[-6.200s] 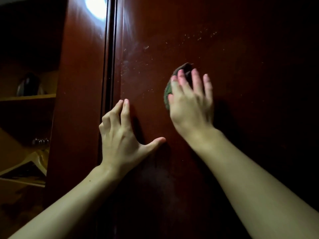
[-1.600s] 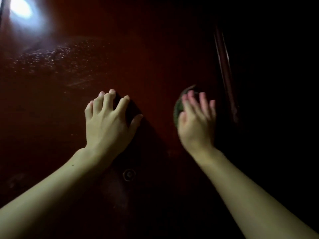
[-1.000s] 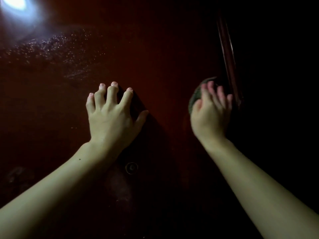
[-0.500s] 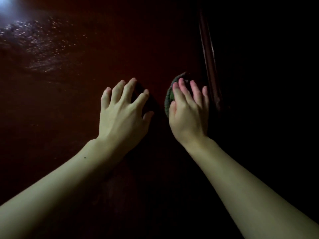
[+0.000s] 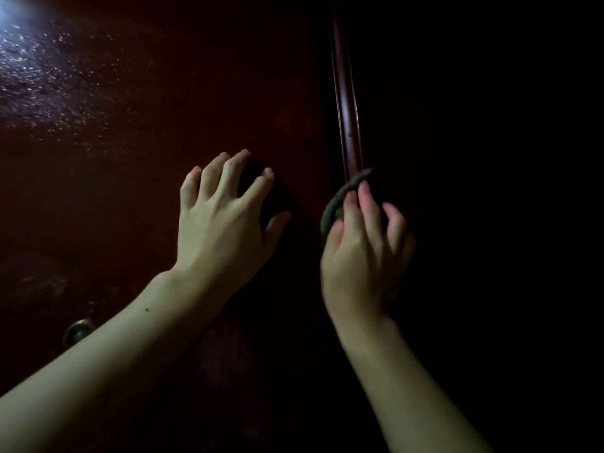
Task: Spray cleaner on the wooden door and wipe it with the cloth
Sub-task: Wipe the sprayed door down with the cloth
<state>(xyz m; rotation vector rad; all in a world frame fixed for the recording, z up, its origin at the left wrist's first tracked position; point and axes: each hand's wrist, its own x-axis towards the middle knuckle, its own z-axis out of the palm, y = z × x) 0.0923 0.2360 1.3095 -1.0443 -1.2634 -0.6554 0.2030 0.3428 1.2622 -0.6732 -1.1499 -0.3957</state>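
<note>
The dark reddish wooden door [image 5: 163, 132] fills the view, dimly lit. Fine spray droplets [image 5: 49, 70] glint on it at the upper left under a light reflection. My left hand [image 5: 222, 223] rests on the door with fingers spread, holding nothing. My right hand [image 5: 362, 256] presses a dark green cloth [image 5: 340, 197] against the door's right edge, at the foot of the vertical moulding [image 5: 346, 103]. Most of the cloth is hidden under my fingers. No spray bottle is in view.
A small round metal knob or lock [image 5: 76, 331] sits on the door at the lower left, partly behind my left forearm. Everything right of the moulding is black and unreadable.
My right hand has slid the cloth to the right onto the moulding edge. My left hand stays spread on the door. The view has shifted slightly, bringing the knob in at lower left.
</note>
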